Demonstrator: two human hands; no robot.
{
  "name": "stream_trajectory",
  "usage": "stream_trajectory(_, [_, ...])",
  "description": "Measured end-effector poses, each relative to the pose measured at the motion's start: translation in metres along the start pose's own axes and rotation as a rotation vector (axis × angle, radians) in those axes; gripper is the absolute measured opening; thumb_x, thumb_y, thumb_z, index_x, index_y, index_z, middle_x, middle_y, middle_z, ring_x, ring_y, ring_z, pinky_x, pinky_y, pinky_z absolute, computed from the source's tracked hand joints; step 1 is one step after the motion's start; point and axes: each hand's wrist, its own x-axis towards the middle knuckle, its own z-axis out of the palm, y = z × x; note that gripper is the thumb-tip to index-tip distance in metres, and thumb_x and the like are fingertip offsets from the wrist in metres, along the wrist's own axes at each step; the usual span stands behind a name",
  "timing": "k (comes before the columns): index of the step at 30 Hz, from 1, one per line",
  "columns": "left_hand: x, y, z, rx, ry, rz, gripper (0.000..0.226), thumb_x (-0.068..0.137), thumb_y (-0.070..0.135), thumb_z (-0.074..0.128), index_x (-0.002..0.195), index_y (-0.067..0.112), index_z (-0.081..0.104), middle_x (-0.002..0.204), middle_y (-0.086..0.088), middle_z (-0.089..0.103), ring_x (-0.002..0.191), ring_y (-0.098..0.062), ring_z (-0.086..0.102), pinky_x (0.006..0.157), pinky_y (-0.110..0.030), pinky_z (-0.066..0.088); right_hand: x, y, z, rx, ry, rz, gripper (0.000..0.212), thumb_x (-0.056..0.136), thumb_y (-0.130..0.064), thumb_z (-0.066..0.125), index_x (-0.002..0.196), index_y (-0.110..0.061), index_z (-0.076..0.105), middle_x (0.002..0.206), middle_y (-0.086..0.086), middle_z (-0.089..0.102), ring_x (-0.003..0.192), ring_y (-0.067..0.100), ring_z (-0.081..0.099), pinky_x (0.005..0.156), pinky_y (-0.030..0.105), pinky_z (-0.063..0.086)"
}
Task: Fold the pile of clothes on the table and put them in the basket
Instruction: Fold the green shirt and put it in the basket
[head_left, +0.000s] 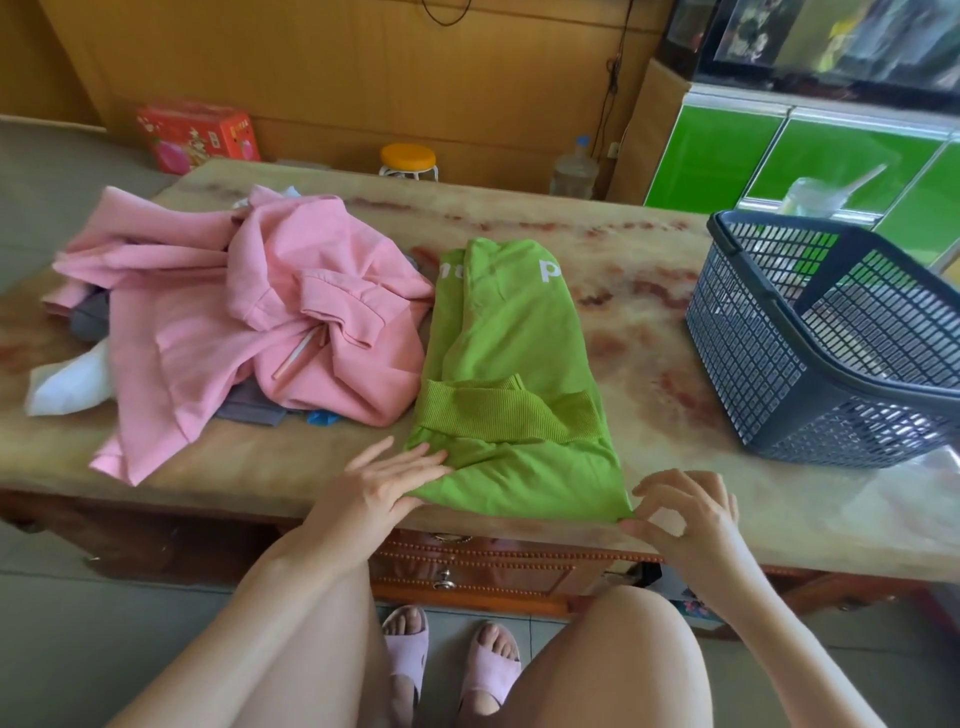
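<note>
A green sweatshirt (514, 364) lies in a long narrow fold in the middle of the marble table (649, 322), both ribbed cuffs laid across it. My left hand (387, 480) holds its near left corner, fingers on top and thumb under the edge. My right hand (685, 512) pinches the near right corner between thumb and forefinger. To the left sits the unfolded pile: a pink hoodie (249, 317) over grey, white and blue pieces. A dark blue mesh basket (831, 332) stands on the table's right end, with no clothes in it.
A red box (197, 135), an orange-topped stool (408, 161) and a water bottle (574, 169) stand behind the table by the wooden wall. Green cabinet doors (779, 161) are at the back right. My knees and slippered feet are below the table's near edge.
</note>
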Motion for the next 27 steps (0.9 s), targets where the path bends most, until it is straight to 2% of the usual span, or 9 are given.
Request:
stream_trajectory(2, [-0.005, -0.002, 0.005, 0.001, -0.033, -0.014, 0.045, 0.075, 0.022, 0.061, 0.119, 0.018, 0.064, 0.128, 0.006, 0.059, 0.121, -0.008, 0.052, 0.111, -0.02, 0.019, -0.005, 0.001, 0.007, 0.08, -0.03, 0.07, 0.028, 0.067, -0.058, 0.07, 0.072, -0.034, 0.057, 0.099, -0.022, 0.056, 0.099, 0.01, 0.033, 0.091, 0.044, 0.036])
stream_trajectory(4, [-0.004, -0.003, 0.005, 0.004, -0.035, -0.008, 0.046, 0.077, 0.029, 0.062, 0.122, 0.019, 0.062, 0.13, 0.007, 0.057, 0.123, -0.006, 0.048, 0.112, -0.024, 0.018, -0.004, -0.009, 0.006, 0.133, 0.035, -0.023, 0.047, 0.062, -0.069, 0.066, 0.095, -0.039, 0.053, 0.121, -0.012, 0.05, 0.109, 0.012, 0.035, 0.093, 0.039, 0.035])
stream_trajectory(6, [-0.002, -0.003, 0.005, 0.001, -0.052, -0.01, 0.06, 0.071, 0.03, 0.075, 0.128, 0.021, 0.056, 0.132, 0.007, 0.055, 0.125, -0.005, 0.044, 0.112, -0.028, 0.02, 0.0, -0.021, 0.005, 0.124, -0.03, -0.176, 0.083, 0.057, -0.047, 0.082, 0.128, -0.036, 0.039, 0.15, -0.001, 0.027, 0.135, 0.017, 0.026, 0.105, 0.04, 0.025])
stream_trajectory(8, [-0.001, -0.004, 0.003, 0.009, -0.089, -0.019, 0.079, 0.065, 0.032, 0.082, 0.135, 0.024, 0.048, 0.135, 0.007, 0.051, 0.125, -0.006, 0.042, 0.111, -0.03, 0.022, 0.005, -0.029, 0.008, 0.038, -0.135, -0.335, 0.104, 0.057, -0.033, 0.086, 0.142, -0.033, 0.025, 0.158, -0.007, 0.011, 0.146, 0.014, 0.009, 0.114, 0.034, 0.016])
stream_trajectory(12, [0.005, -0.003, 0.004, 0.003, -0.125, -0.03, 0.086, 0.066, 0.045, 0.078, 0.141, 0.03, 0.039, 0.142, 0.011, 0.041, 0.122, -0.009, 0.041, 0.108, -0.025, 0.026, 0.02, -0.017, 0.013, -0.026, -0.205, -0.386, 0.091, 0.065, -0.055, 0.067, 0.144, -0.036, 0.024, 0.148, -0.014, 0.031, 0.139, -0.012, 0.006, 0.117, 0.02, 0.001])
stream_trajectory(16, [0.008, -0.009, 0.005, -0.09, -0.12, -0.049, 0.078, 0.069, 0.056, 0.069, 0.138, 0.035, 0.04, 0.144, 0.018, 0.038, 0.124, -0.008, 0.041, 0.108, -0.026, 0.028, 0.027, -0.008, 0.01, 0.014, -0.258, -0.295, 0.095, 0.061, -0.05, 0.078, 0.133, -0.057, 0.018, 0.136, -0.028, 0.031, 0.121, -0.033, -0.005, 0.111, 0.015, -0.002])
stream_trajectory(20, [0.011, -0.015, 0.004, -0.148, -0.102, -0.029, 0.072, 0.07, 0.059, 0.067, 0.133, 0.029, 0.049, 0.141, 0.016, 0.044, 0.123, -0.007, 0.043, 0.11, -0.029, 0.028, 0.035, 0.001, 0.016, 0.0, -0.278, -0.318, 0.085, 0.062, -0.061, 0.07, 0.136, -0.049, 0.029, 0.14, -0.025, 0.037, 0.131, -0.02, 0.014, 0.117, 0.026, 0.007])
stream_trajectory(24, [0.015, -0.014, 0.004, -0.175, -0.024, -0.029, 0.053, 0.079, 0.055, 0.059, 0.12, 0.022, 0.063, 0.131, 0.011, 0.056, 0.113, -0.005, 0.052, 0.107, -0.026, 0.031, 0.039, 0.003, 0.018, 0.055, -0.212, -0.327, 0.058, 0.073, -0.055, 0.057, 0.127, -0.032, 0.054, 0.135, -0.03, 0.045, 0.128, -0.01, 0.036, 0.116, 0.037, 0.016])
stream_trajectory(27, [0.023, -0.011, 0.0, -0.192, 0.114, -0.123, 0.055, 0.085, 0.062, 0.049, 0.108, 0.017, 0.07, 0.107, 0.008, 0.066, 0.099, -0.008, 0.058, 0.096, -0.026, 0.039, 0.043, -0.006, 0.012, 0.144, -0.148, -0.155, 0.067, 0.076, -0.075, 0.039, 0.118, -0.029, 0.062, 0.118, -0.025, 0.055, 0.13, -0.006, 0.025, 0.113, 0.03, 0.018])
